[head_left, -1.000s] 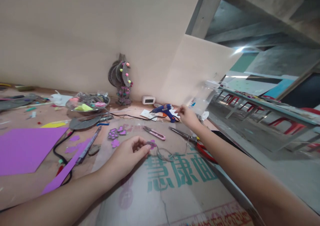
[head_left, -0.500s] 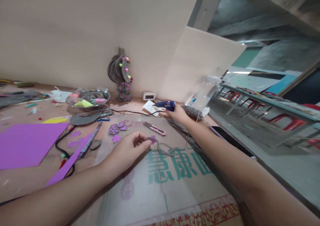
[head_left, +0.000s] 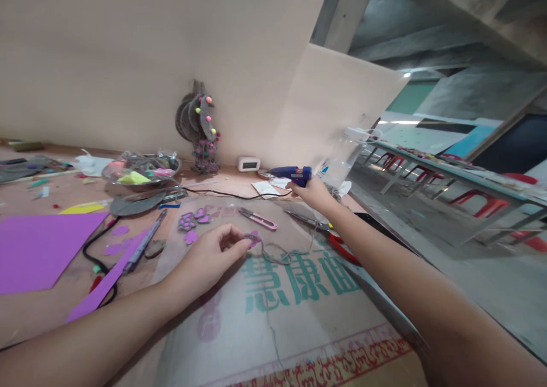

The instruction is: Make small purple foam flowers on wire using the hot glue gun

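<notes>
My left hand (head_left: 216,251) pinches a small purple flower cutout (head_left: 255,238) with grey yarn (head_left: 273,257) along its edge, low over the printed sheet. The yarn trails away in loose loops to the right. At the back of the table, my right hand (head_left: 315,194) grips a blue glue gun (head_left: 296,175), its nozzle facing left. Between my hands lie pink-handled thread snips (head_left: 258,218). Red-handled scissors (head_left: 342,248) rest partly beneath my right forearm. Several purple shapes, some edged in grey (head_left: 187,222), sit beyond my left hand.
Purple sheet (head_left: 47,250), a purple strip and a pen (head_left: 147,239) lie at left. Behind them stands a metal bowl of craft bits (head_left: 178,170). A white clock (head_left: 248,163) and a grey pom-pom ornament (head_left: 188,116) stand by the wall. A black cord (head_left: 226,192) crosses the back.
My right hand has shifted right and slightly up with the glue gun, uncovering the red-handled scissors. My left hand keeps its pinch on the flower. The view has turned slightly right.
</notes>
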Available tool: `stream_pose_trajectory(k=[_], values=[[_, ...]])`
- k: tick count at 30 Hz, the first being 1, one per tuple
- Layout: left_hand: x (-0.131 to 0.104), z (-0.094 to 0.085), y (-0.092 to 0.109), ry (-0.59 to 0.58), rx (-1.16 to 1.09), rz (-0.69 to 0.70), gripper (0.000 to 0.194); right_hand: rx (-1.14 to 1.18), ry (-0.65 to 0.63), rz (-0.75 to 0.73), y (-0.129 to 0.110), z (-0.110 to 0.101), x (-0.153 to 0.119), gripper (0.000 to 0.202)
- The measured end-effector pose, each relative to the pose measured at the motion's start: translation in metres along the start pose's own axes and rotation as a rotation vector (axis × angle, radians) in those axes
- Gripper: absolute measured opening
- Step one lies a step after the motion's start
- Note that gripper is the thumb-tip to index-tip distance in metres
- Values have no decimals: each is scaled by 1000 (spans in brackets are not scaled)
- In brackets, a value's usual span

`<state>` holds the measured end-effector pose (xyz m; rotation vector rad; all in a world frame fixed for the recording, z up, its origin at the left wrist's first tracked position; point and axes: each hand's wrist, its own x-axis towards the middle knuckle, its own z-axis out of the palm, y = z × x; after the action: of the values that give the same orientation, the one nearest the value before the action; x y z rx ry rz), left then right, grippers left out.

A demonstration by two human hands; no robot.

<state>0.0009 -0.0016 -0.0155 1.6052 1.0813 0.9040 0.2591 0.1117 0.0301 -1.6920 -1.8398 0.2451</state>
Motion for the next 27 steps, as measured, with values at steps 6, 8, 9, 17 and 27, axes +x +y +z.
stream_pose_trajectory(k=[6, 8, 9, 17, 27], values=[[-1, 0, 5, -7, 7, -5, 18, 125, -46, -62, -32, -9, -23, 23], [-1, 0, 3, -2, -3, -10, 19, 239, -44, -84, -42, -10, -44, 26], [-1, -1, 2, 2, -12, -8, 19, 327, -45, -91, -46, -9, -56, 25], [2, 0, -6, 51, -214, 11, 19, 1030, -414, -77, -54, 16, -117, 19], [4, -1, 9, 40, -387, -136, 22, 1115, -550, 8, -57, 35, -126, 27]])
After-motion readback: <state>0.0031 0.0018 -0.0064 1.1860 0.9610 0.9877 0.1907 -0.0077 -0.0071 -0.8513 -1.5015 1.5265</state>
